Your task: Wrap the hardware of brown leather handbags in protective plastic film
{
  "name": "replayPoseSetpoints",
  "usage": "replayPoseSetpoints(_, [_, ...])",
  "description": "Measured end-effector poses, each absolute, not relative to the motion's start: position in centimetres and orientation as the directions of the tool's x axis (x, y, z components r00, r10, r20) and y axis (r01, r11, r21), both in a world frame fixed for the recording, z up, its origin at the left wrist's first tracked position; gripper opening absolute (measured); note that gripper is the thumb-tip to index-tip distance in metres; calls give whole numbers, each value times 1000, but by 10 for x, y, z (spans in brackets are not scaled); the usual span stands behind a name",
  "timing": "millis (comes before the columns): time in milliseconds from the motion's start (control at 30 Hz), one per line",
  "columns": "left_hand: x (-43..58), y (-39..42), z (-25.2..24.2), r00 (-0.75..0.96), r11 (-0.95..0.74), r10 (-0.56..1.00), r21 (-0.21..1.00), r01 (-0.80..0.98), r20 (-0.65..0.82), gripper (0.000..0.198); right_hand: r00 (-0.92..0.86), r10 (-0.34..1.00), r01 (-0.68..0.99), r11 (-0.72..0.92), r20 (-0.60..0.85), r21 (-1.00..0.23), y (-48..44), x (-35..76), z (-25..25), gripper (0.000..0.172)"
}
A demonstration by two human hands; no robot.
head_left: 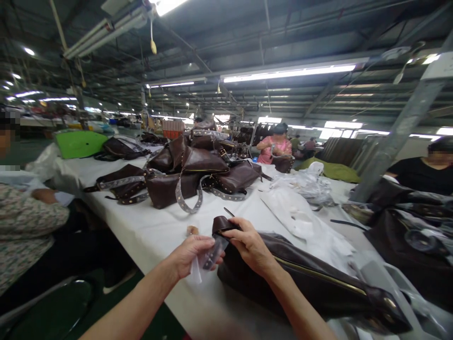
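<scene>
A dark brown leather bag (pixel 311 269) with a gold zipper lies on the white-covered table in front of me. My left hand (pixel 196 255) is closed on a piece of clear plastic wrap (pixel 207 259), which hangs below the fingers beside the bag's end. Around a folded brown leather strap (pixel 221 224) at that same end, the fingers of my right hand (pixel 249 243) are closed. Part of the strap and the bag's near side are hidden behind my hands and forearm.
Several brown bags (pixel 187 170) with studded, plastic-wrapped straps are heaped farther along the table (pixel 155 236). Crumpled clear plastic (pixel 304 182) and white sheets (pixel 297 212) lie to the right. A person in pink (pixel 276 148) handles a bag opposite; others sit at left and right. A metal post (pixel 399 132) rises at right.
</scene>
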State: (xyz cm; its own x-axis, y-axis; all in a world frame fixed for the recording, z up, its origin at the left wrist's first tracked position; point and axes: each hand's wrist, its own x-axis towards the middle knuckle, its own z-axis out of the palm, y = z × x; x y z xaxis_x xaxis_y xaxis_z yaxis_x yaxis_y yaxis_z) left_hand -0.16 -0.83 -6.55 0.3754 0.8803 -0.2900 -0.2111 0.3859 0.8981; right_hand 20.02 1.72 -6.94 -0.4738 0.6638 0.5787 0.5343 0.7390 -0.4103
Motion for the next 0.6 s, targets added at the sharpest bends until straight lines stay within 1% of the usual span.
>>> replayPoseSetpoints(67, [3, -9, -62, 320, 252, 922, 966, -65, -219, 36, -467, 659, 505, 746, 590, -434, 16, 201, -72, 30])
replayPoseSetpoints(133, [7, -10, -59, 224, 53, 971, 990, 131, -81, 33, -451, 658, 481, 748, 603, -457, 15, 201, -72, 28])
replayPoseSetpoints(200, [9, -11, -56, 107, -110, 991, 946, 306, 80, 33, -429, 667, 466, 741, 609, -483, 12, 200, -70, 26])
replayPoseSetpoints(267, [11, -13, -55, 29, -160, 986, 905, 394, 162, 33, -417, 679, 455, 732, 605, -508, 10, 198, -68, 23])
replayPoseSetpoints(367, [15, -15, -58, -17, -149, 985, 892, 426, 173, 34, -418, 682, 434, 731, 600, -527, 9, 196, -65, 17])
replayPoseSetpoints(433, [20, -15, -62, -58, -150, 980, 900, 409, 190, 34, -420, 677, 435, 735, 604, -521, 9, 194, -65, 15])
replayPoseSetpoints(467, [23, -15, -65, -81, -138, 980, 916, 377, 180, 32, -419, 678, 445, 733, 604, -514, 9, 194, -65, 15])
replayPoseSetpoints(600, [33, -17, -72, -122, -43, 990, 982, 182, 66, 25, -424, 699, 499, 711, 576, -495, 7, 193, -63, 13])
